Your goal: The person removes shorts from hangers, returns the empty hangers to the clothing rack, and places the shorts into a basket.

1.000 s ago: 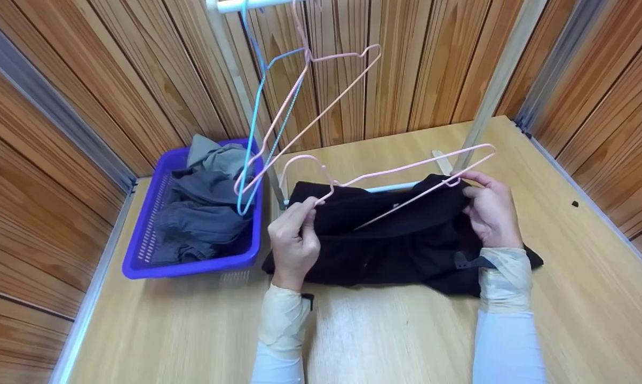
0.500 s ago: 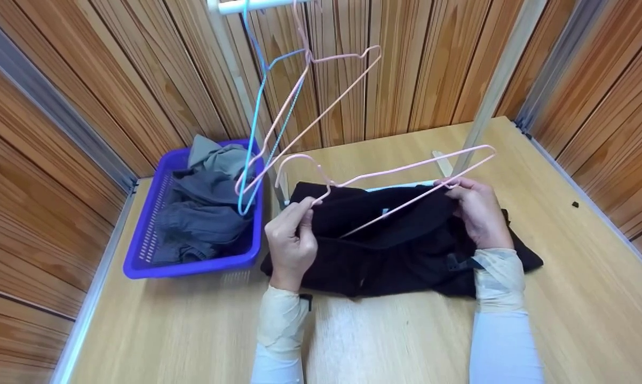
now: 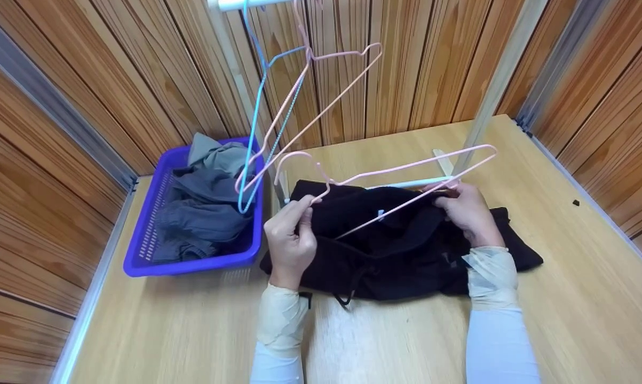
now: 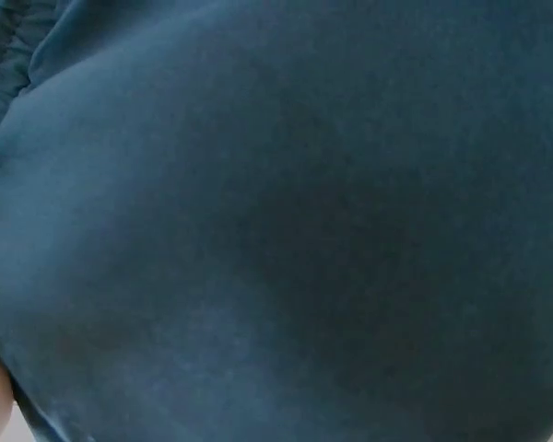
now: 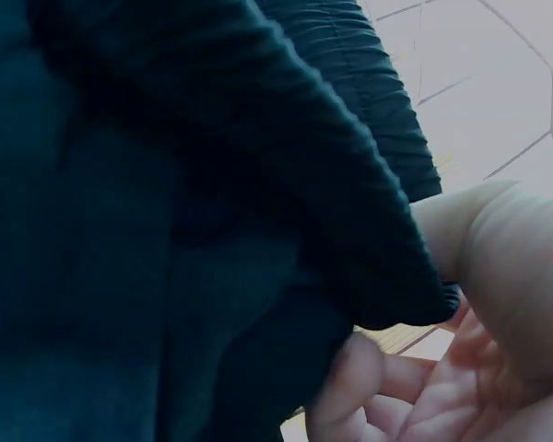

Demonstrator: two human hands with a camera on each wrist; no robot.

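Note:
Black shorts [image 3: 401, 277] with a gathered elastic waistband [image 5: 341, 120] and a drawstring lie bunched on the table, waist opening facing up. My left hand [image 3: 291, 240] pinches a pink wire hanger [image 3: 401, 169] beside its hook, at the left of the shorts. The hanger's lower bar slants down into the waist opening, where its near end is hidden. At the right side, my right hand [image 3: 470, 213] holds the waistband, with the hanger's far end sticking out above it. In the left wrist view, dark cloth [image 4: 286, 221] fills nearly everything.
A purple basket [image 3: 192, 266] with grey and dark clothes stands to the left. Blue [image 3: 256, 101] and pink hangers [image 3: 342, 96] hang from a white rail [image 3: 256, 4] above. The rack's right post [image 3: 489, 101] rises behind my right hand. Wood-panelled walls enclose the table.
My right hand has moved left and slightly down with the waistband, and the waist opening gapes wider. The drawstring now shows at the front. The left hand and hanger barely moved.

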